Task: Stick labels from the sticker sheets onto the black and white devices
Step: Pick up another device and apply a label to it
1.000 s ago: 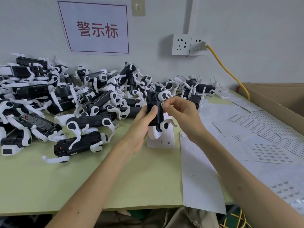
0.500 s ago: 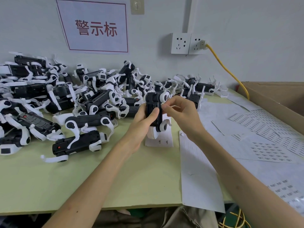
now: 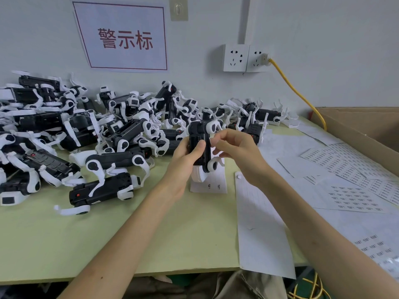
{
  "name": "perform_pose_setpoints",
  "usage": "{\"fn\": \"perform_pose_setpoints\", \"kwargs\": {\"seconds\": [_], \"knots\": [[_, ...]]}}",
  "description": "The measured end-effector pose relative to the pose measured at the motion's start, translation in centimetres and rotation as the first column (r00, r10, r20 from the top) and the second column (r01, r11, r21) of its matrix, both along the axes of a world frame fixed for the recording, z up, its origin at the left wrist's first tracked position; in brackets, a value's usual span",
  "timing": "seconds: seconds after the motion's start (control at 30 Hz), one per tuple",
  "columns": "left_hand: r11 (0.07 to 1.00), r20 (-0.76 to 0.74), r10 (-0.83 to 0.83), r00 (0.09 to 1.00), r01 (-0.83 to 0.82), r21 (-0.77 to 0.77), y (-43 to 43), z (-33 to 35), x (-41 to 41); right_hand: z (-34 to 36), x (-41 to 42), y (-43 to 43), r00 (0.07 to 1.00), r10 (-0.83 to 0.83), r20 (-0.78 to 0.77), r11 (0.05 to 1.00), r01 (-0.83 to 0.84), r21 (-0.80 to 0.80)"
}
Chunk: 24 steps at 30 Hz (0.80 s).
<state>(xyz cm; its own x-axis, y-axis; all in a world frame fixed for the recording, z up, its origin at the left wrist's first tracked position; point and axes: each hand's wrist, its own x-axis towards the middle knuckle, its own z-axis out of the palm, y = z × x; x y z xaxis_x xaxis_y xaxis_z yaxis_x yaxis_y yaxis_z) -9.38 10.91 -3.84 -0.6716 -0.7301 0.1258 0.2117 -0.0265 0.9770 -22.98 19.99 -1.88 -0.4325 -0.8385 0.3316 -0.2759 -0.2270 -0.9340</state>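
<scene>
View from a head-worn camera looking down at a pale green table [image 3: 108, 234] set against a grey wall. Two bare forearms reach in from the bottom edge and meet near the middle. The left hand [image 3: 185, 160] grips a black and white device [image 3: 200, 147] from the left, fingers wrapped behind it and the thumb pressed across its black front. The device stands upright, raised just above the table, with white leg-like parts at its top and bottom. The right hand [image 3: 239, 154] is curled, its thumb and forefinger pinching against the device's right edge; whether a label sits between the fingertips is too small to tell. Directly below the device a small strip of stickers [image 3: 209, 186] lies flat on the table. A large pile of devices [image 3: 86, 130] covers the left and back of the table, tangled together and lying at all angles. To the right lie several sticker sheets [image 3: 354, 197] printed with rows of small dark labels, some overlapping. A long white sheet [image 3: 259, 229] lies just beside the right forearm and overhangs the table's front edge. A cardboard box [image 3: 367, 126] sits at the far right. On the wall hang a white sign [image 3: 123, 37] with red Chinese characters and two white sockets [image 3: 244, 58], one with a yellow cable [image 3: 298, 93] plugged in.
</scene>
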Motion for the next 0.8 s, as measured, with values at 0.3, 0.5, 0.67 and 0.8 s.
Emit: {"fn": "perform_pose_setpoints", "kwargs": {"seconds": [0.3, 0.5, 0.67, 0.8], "knots": [[0.977, -0.226, -0.009, 0.974, 0.057, 0.206, -0.6, 0.6, 0.3, 0.5, -0.3, 0.2, 0.951, 0.080, 0.300, 0.996, -0.067, -0.054], [0.983, -0.203, -0.114, 0.973, 0.140, 0.117, 0.0, 0.7, 0.5, 0.4, 0.1, 0.2, 0.973, 0.034, 0.226, 0.999, -0.029, -0.026], [0.983, -0.193, -0.150, 0.970, 0.167, 0.077, 0.2, 0.5, 0.6, 0.5, 0.5, 0.2, 0.992, 0.008, 0.125, 0.997, 0.001, -0.073], [0.987, -0.165, -0.145, 0.976, 0.154, 0.045, -0.1, 0.3, 0.5, 0.3, 0.6, 0.1, 0.997, 0.003, 0.073, 0.995, 0.005, -0.100]]}}
